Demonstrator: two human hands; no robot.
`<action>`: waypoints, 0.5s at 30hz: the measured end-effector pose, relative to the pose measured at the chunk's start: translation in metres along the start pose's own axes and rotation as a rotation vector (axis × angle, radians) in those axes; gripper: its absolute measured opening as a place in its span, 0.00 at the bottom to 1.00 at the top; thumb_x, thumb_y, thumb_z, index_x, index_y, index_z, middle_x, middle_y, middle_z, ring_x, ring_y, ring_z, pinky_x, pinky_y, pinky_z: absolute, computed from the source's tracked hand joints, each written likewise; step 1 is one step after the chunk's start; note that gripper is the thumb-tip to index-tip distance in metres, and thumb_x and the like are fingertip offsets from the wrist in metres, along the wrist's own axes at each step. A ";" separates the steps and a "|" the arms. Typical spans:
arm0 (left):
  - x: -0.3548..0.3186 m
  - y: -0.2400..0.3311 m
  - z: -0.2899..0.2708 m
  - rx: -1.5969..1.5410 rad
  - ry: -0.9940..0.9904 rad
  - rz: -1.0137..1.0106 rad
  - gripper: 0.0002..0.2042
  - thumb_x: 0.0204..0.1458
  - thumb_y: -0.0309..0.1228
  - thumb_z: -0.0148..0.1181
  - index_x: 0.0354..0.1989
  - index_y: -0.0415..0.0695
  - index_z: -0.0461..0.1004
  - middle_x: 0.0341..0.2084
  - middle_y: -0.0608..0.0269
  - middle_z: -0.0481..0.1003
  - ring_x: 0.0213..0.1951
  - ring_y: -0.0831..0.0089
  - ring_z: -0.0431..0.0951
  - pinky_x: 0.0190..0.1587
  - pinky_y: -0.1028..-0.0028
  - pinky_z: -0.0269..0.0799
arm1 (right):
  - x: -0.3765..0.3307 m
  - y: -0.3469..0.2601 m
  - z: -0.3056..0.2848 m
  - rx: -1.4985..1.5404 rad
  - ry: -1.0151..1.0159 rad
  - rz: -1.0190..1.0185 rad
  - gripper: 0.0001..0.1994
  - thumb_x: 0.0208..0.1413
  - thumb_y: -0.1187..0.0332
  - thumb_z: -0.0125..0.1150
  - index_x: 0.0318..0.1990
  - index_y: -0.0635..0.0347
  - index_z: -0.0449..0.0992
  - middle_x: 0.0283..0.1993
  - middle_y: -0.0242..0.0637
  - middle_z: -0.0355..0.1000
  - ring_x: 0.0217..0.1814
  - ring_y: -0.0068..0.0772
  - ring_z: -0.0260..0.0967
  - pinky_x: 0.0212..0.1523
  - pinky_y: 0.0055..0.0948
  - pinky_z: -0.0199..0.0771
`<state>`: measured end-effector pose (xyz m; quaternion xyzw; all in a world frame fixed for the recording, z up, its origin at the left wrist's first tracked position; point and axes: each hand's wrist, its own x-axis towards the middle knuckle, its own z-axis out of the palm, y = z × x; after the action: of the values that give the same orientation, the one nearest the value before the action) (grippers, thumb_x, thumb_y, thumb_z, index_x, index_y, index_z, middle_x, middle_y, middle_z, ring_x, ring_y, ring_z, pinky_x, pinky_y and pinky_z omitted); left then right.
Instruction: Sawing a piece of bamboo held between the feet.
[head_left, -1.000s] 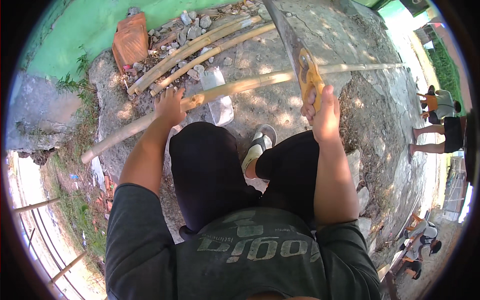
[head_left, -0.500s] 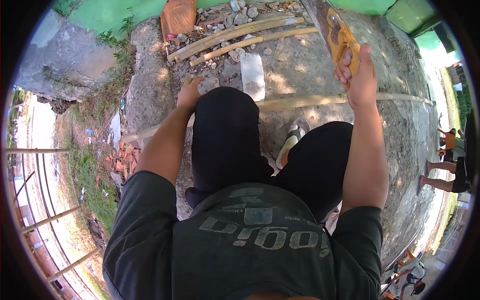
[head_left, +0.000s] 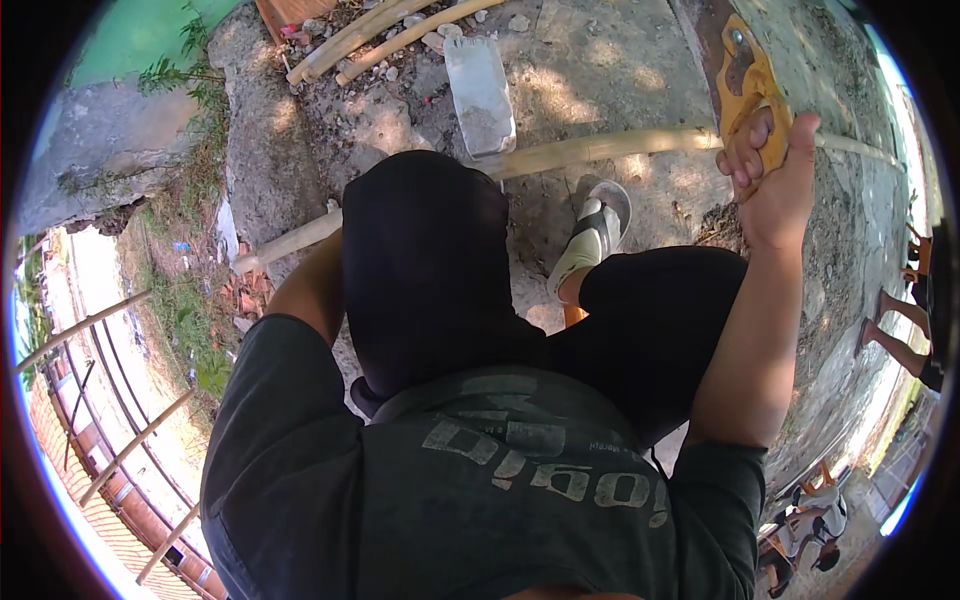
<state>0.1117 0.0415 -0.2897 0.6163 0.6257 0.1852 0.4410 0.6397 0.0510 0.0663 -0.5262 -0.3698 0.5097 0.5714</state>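
Observation:
I am squatting over a long bamboo pole (head_left: 620,148) that lies across the concrete ground. My right hand (head_left: 772,175) is closed around the yellow handle of a hand saw (head_left: 745,85), just above the pole's right part; the blade runs up toward the top edge. A foot in a white sandal (head_left: 595,235) rests against the pole. My left forearm (head_left: 310,290) reaches toward the pole's left end (head_left: 290,245), but the hand itself is hidden behind my black-trousered knee (head_left: 425,260).
A grey concrete block (head_left: 480,90) lies just beyond the pole. Two more bamboo poles (head_left: 370,35) and rubble lie by a green wall (head_left: 130,40). Grass and a bamboo fence (head_left: 100,330) are at left. Other people's legs (head_left: 900,335) show at right.
The view has tipped further down over my knees. My left hand, earlier seen on the pole, has gone out of sight behind the knee. The right hand still grips the saw.

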 end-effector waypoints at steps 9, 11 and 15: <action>0.009 0.059 0.041 0.117 -0.113 -0.035 0.19 0.46 0.38 0.63 0.47 0.44 0.73 0.43 0.50 0.75 0.46 0.49 0.77 0.48 0.58 0.72 | 0.019 0.005 -0.014 0.042 -0.061 0.002 0.31 0.66 0.35 0.31 0.28 0.54 0.63 0.17 0.25 0.51 0.21 0.23 0.48 0.32 0.25 0.55; 0.015 0.072 0.042 0.129 -0.144 -0.032 0.19 0.46 0.38 0.63 0.46 0.44 0.73 0.42 0.50 0.76 0.45 0.49 0.77 0.48 0.58 0.72 | 0.023 0.006 -0.014 0.032 -0.069 0.013 0.31 0.66 0.35 0.31 0.28 0.54 0.63 0.17 0.25 0.51 0.21 0.23 0.48 0.32 0.26 0.55; 0.027 0.109 0.022 0.178 -0.229 -0.030 0.19 0.45 0.38 0.63 0.46 0.44 0.73 0.41 0.49 0.76 0.44 0.49 0.77 0.47 0.58 0.72 | 0.020 0.004 -0.013 0.028 -0.067 0.033 0.32 0.65 0.34 0.31 0.28 0.54 0.63 0.17 0.24 0.51 0.21 0.22 0.49 0.32 0.25 0.55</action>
<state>0.1993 0.0788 -0.2256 0.6607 0.5944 0.0509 0.4556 0.6553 0.0674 0.0582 -0.5068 -0.3729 0.5414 0.5577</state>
